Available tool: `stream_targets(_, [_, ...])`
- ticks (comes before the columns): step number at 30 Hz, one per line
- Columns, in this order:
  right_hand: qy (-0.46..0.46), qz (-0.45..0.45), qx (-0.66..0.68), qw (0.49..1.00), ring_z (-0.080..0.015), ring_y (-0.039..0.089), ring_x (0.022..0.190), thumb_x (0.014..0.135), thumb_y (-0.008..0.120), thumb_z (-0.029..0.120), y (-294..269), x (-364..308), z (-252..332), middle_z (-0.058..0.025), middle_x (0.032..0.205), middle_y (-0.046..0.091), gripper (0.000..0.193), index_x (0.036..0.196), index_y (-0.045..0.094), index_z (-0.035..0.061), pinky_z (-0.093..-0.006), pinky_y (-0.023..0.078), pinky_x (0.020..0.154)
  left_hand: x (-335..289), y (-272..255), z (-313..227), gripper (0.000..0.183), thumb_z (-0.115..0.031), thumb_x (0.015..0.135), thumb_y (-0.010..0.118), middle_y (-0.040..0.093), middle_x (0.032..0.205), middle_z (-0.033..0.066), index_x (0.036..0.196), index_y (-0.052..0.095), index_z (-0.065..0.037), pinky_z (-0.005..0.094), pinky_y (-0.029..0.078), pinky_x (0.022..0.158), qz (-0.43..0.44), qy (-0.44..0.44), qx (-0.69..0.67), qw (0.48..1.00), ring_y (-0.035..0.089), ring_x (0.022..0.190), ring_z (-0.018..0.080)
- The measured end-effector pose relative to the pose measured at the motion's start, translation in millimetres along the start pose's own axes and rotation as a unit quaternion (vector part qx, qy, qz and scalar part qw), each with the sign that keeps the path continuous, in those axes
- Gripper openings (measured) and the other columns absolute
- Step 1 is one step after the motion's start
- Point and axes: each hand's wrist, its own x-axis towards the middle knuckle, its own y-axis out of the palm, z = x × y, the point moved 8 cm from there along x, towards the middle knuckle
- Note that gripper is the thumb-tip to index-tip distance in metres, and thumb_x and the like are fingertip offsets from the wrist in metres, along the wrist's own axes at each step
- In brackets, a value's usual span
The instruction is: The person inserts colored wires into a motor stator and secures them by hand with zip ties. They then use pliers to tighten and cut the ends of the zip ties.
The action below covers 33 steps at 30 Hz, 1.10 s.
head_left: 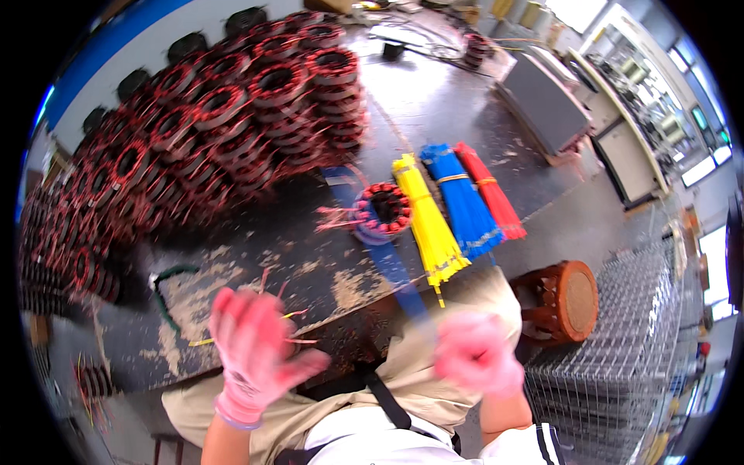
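My left hand (252,341), in a pink glove, is over the table's front edge with fingers stretched and thumb apart. Thin red and yellow wires (296,314) stick out around it; whatever they belong to is mostly hidden underneath. My right hand (479,356), also gloved in pink and blurred, is above my right thigh with its fingers curled closed. I cannot make out anything in them. Ahead on the table lies a ring-shaped motor stator (362,225) with red windings and loose red leads. Beside it are tied bundles of yellow sleeves (425,221), blue sleeves (463,201) and red sleeves (492,194).
Many stacked stators (279,85) fill the table's left and back. A dark green cord (161,298) lies on the worn tabletop (341,291). At right are a wooden stool (570,302), a wire mesh cage (612,349) and a grey flat box (546,101).
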Motion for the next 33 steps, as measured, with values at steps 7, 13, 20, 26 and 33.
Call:
stream_targets(7, [-0.041,0.056,-0.058,0.996,-0.0332,0.066,0.088,0.088,0.068,0.016,87.1,67.6,-36.8,-0.0137,0.090,0.067,0.016,0.097,0.074,0.0045,-0.0408,0.053,0.078,-10.5,-41.9,5.1,0.039,-0.009,0.067,0.083,0.059,0.096,0.0040,0.105,0.076,-0.013,0.0415,0.060,0.075,-0.028,0.024,0.062,0.997,0.066,0.092,0.0236])
stream_targets(13, [0.051,0.117,-0.175,0.976,-0.0328,0.064,0.087,0.088,0.072,0.024,151.7,103.4,-125.8,-0.0143,0.094,0.064,0.025,0.105,0.075,0.0050,-0.0411,0.052,0.076,-48.7,7.9,53.2,0.043,0.004,0.081,0.075,0.059,0.103,0.0120,0.121,0.070,-0.010,0.0367,0.054,0.069,-0.046,-0.230,-0.034,0.971,0.064,0.083,0.0268])
stream_targets(20, [0.139,0.108,-0.060,0.983,-0.0330,0.065,0.094,0.088,0.069,0.018,163.6,100.2,-137.1,-0.0143,0.091,0.066,0.017,0.095,0.074,0.0036,-0.0425,0.051,0.083,-69.1,51.1,71.8,0.040,0.003,0.086,0.069,0.056,0.101,0.0148,0.125,0.065,-0.007,0.0409,0.052,0.072,-0.001,-0.300,-0.095,0.949,0.062,0.085,0.0326])
stream_targets(26, [0.033,0.007,-0.154,0.987,-0.0306,0.062,0.095,0.081,0.074,0.011,141.3,80.1,-105.0,-0.0086,0.094,0.067,0.011,0.092,0.074,0.0088,-0.0424,0.048,0.085,-71.2,56.0,73.2,0.024,-0.002,0.087,0.070,0.057,0.097,0.0142,0.110,0.063,-0.007,0.0439,0.052,0.067,0.026,-0.273,-0.144,0.951,0.064,0.081,0.0349])
stream_targets(33, [-0.078,0.008,-0.233,0.969,-0.0288,0.061,0.099,0.079,0.075,0.007,137.3,82.7,-81.6,-0.0032,0.104,0.067,0.020,0.097,0.070,0.0113,-0.0425,0.048,0.086,-66.7,56.2,76.6,0.020,-0.005,0.087,0.072,0.057,0.102,0.0130,0.105,0.066,-0.007,0.0405,0.052,0.070,0.082,-0.248,-0.182,0.948,0.063,0.084,0.0324])
